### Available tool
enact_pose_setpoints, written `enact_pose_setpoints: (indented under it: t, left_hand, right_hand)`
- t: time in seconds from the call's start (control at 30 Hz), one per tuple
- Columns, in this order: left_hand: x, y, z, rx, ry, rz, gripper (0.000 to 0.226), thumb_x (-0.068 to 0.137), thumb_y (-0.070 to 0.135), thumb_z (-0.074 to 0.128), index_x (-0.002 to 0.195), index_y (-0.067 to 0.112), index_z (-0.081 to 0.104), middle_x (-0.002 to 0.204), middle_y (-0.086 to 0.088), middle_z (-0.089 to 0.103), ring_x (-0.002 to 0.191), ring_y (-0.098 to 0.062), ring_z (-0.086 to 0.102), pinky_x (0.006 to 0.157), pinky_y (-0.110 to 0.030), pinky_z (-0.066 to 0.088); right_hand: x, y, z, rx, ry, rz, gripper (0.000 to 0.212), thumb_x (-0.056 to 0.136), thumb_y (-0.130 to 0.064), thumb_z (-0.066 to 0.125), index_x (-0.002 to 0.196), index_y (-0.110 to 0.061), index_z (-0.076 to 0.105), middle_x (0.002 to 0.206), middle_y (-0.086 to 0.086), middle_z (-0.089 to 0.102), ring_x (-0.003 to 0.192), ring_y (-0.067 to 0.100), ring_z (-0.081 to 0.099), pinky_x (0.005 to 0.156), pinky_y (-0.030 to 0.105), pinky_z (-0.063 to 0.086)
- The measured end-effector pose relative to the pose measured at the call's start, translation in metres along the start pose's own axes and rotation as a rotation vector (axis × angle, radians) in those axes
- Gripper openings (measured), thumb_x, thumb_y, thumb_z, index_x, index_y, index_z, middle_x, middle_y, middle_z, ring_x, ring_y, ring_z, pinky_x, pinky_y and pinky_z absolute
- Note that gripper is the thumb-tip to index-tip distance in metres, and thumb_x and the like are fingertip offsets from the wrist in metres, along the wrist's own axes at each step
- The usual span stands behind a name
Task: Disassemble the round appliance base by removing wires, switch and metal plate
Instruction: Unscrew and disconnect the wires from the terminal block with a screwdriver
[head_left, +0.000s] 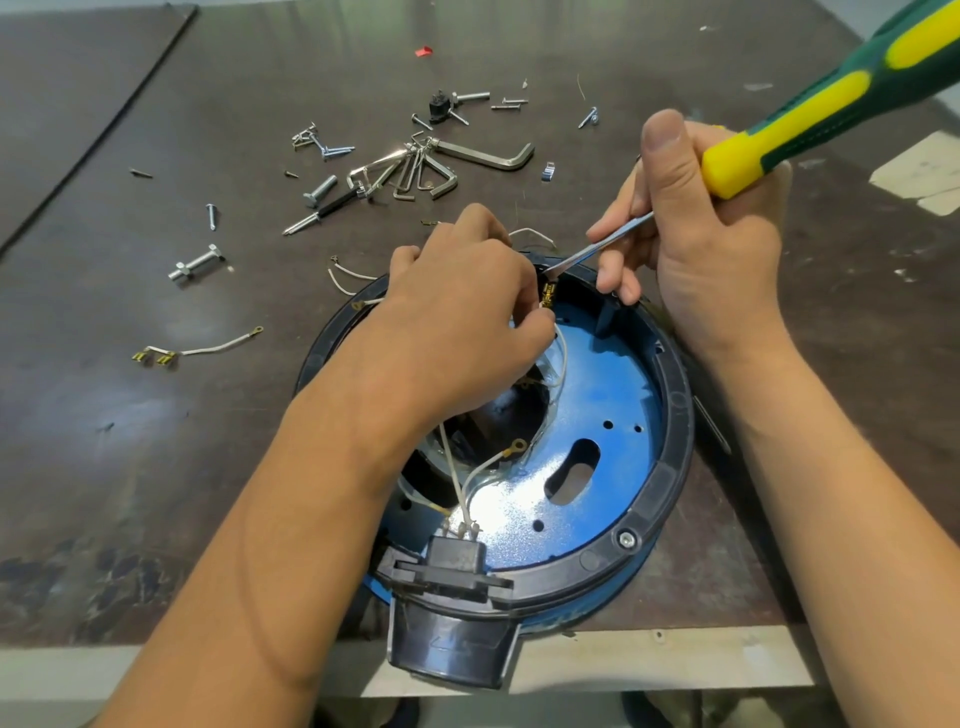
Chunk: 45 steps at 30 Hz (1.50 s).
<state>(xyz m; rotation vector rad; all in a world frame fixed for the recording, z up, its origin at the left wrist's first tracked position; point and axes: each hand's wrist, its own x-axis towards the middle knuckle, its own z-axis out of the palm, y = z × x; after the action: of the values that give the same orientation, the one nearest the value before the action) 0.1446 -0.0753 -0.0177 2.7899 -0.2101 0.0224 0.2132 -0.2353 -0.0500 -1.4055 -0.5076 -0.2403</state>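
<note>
Both hands meet at the 12 o'clock edge of the round appliance base (675, 415), which lies on the table (156, 467) close to the near edge. Its blue metal plate (597, 395) faces up, and a black connector housing (457, 564) sits at 6 o'clock. The left hand (462, 312) pinches a white wire (562, 358) just behind its brass terminal (548, 300). The right hand (711, 239) is clenched round the screwdriver (810, 114), with its blade tip against that terminal. To do this well, I'd lever gently under the terminal and pull the wire straight off, keeping the tip away from the fingertips.
</note>
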Motion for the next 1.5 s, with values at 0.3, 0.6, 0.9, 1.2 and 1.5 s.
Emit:
enact_pose_setpoints:
  t: [0.3, 0.6, 0.9, 1.2, 1.5]
  left_hand:
    - [-0.0004, 0.0001, -0.0005, 0.001, -0.002, -0.004, 0.021, 0.096, 0.04, 0.057, 0.081, 0.028, 0.064, 0.124, 0.002, 0.044, 0.113, -0.016, 0.043, 0.102, -0.04, 0.03]
    - [-0.0007, -0.0004, -0.0001, 0.002, 0.001, -0.001, 0.022, 0.097, 0.04, 0.057, 0.082, 0.027, 0.064, 0.125, 0.002, 0.045, 0.113, -0.016, 0.044, 0.101, -0.039, 0.03]
    - [-0.0003, -0.0006, 0.0, -0.012, 0.002, 0.002, 0.023, 0.097, 0.04, 0.057, 0.077, 0.029, 0.061, 0.124, 0.003, 0.044, 0.111, -0.014, 0.042, 0.103, -0.04, 0.03]
    - [-0.0002, 0.0, -0.0006, -0.014, -0.006, 0.0, 0.023, 0.097, 0.041, 0.057, 0.076, 0.031, 0.06, 0.124, 0.004, 0.043, 0.106, -0.01, 0.038, 0.101, -0.039, 0.03]
    - [-0.0008, 0.0003, -0.0013, -0.001, -0.01, -0.005, 0.022, 0.097, 0.04, 0.057, 0.08, 0.027, 0.063, 0.125, 0.002, 0.045, 0.114, -0.016, 0.044, 0.104, -0.042, 0.031]
  right_hand:
    - [-0.0016, -0.0007, 0.0009, -0.016, 0.015, -0.029, 0.041, 0.109, -0.021, 0.048, 0.07, -0.015, 0.058, 0.062, 0.014, 0.066, 0.045, 0.028, 0.066, 0.039, 0.024, 0.041]
    - [-0.0035, -0.0006, 0.0021, 0.025, 0.027, -0.073, 0.041, 0.107, -0.025, 0.047, 0.069, -0.017, 0.059, 0.06, 0.014, 0.064, 0.044, 0.025, 0.066, 0.037, 0.023, 0.04]
    - [-0.0027, 0.0004, -0.0023, -0.018, -0.026, -0.08, 0.031, 0.108, -0.022, 0.047, 0.083, -0.006, 0.057, 0.064, 0.007, 0.067, 0.046, 0.027, 0.067, 0.039, 0.027, 0.041]
    - [-0.0012, 0.0005, 0.0002, -0.064, -0.042, -0.05, 0.033, 0.107, -0.025, 0.047, 0.083, -0.005, 0.057, 0.067, 0.017, 0.066, 0.046, 0.028, 0.066, 0.039, 0.026, 0.04]
    - [0.0007, 0.0013, 0.0015, -0.011, 0.035, -0.007, 0.045, 0.111, -0.02, 0.044, 0.068, -0.011, 0.056, 0.059, 0.009, 0.066, 0.041, 0.024, 0.063, 0.037, 0.023, 0.038]
